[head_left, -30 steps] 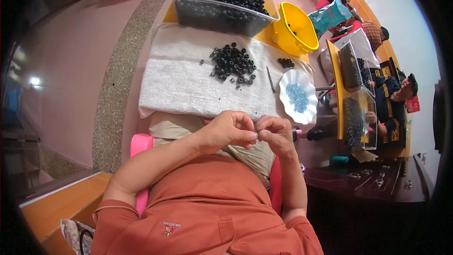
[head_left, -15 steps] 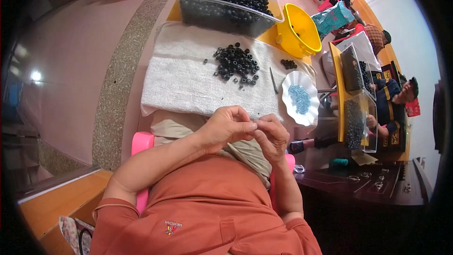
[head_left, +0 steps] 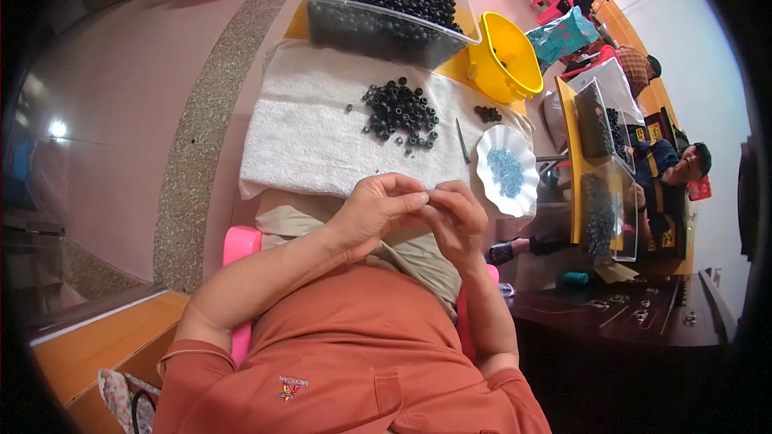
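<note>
My left hand [head_left: 379, 213] and my right hand [head_left: 457, 219] meet over my lap, just in front of the towel's near edge. Thumb and fingertips of both are pinched together, and whatever lies between them is too small or hidden to make out. Beyond them, on the white towel [head_left: 297, 128], lies a loose pile of small black ring-shaped parts [head_left: 400, 108]. To the right of the pile are tweezers [head_left: 462, 141], dark and slim, and a smaller cluster of dark parts [head_left: 487, 114]. A white scalloped dish [head_left: 527, 193] holds tiny pale-blue pieces [head_left: 506, 172].
Behind the towel stands a clear plastic bin [head_left: 378, 28] full of black parts. Beside it is a yellow basket [head_left: 482, 72]. At right, another person [head_left: 663, 173] sits by clear boxes [head_left: 599, 201] of dark parts. A dark table [head_left: 611, 313] stands at lower right.
My fingertips have drawn closer together, the right fingers curling in toward the left thumb. The view has shifted slightly. The person at right has moved their head.
</note>
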The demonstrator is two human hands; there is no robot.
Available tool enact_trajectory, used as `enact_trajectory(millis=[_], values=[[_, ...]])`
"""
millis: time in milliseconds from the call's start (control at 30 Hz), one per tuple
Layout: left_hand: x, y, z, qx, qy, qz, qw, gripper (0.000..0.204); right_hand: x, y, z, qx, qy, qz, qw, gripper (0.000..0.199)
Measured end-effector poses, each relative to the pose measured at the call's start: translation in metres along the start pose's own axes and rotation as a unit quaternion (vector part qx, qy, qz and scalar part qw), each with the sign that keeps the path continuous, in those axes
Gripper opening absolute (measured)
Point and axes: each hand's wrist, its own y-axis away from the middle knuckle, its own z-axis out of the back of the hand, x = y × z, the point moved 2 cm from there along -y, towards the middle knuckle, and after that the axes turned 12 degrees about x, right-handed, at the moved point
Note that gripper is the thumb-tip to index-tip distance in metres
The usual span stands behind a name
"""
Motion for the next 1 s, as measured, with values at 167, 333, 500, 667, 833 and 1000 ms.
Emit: enact_trajectory(millis=[167,333,500,667,833,1000], values=[[-0.005,-0.001,0.005,-0.019,-0.007,-0.044,0.999,0.015,-0.019,-0.018,0.008,-0.001,-0.154,-0.087,0.984,0.016],[-0.01,0.001,0.002,-0.037,-0.014,-0.076,0.996,0.014,-0.042,-0.048,0.004,0.032,0.062,-0.029,0.997,0.018],[-0.009,0.005,0.002,-0.047,-0.018,-0.087,0.995,0.015,-0.044,-0.07,-0.009,0.086,0.249,-0.066,0.962,0.021],[-0.009,0.008,0.009,-0.065,-0.015,-0.084,0.994,0.013,-0.046,-0.083,-0.018,0.115,0.286,-0.108,0.945,0.024],[-0.012,0.009,0.009,-0.06,-0.012,-0.093,0.994,0.013,-0.049,-0.086,-0.021,0.141,0.292,-0.131,0.937,0.022],[-0.015,0.008,0.013,-0.073,-0.014,-0.098,0.992,0.012,-0.051,-0.084,-0.022,0.109,0.251,-0.084,0.958,0.014]])
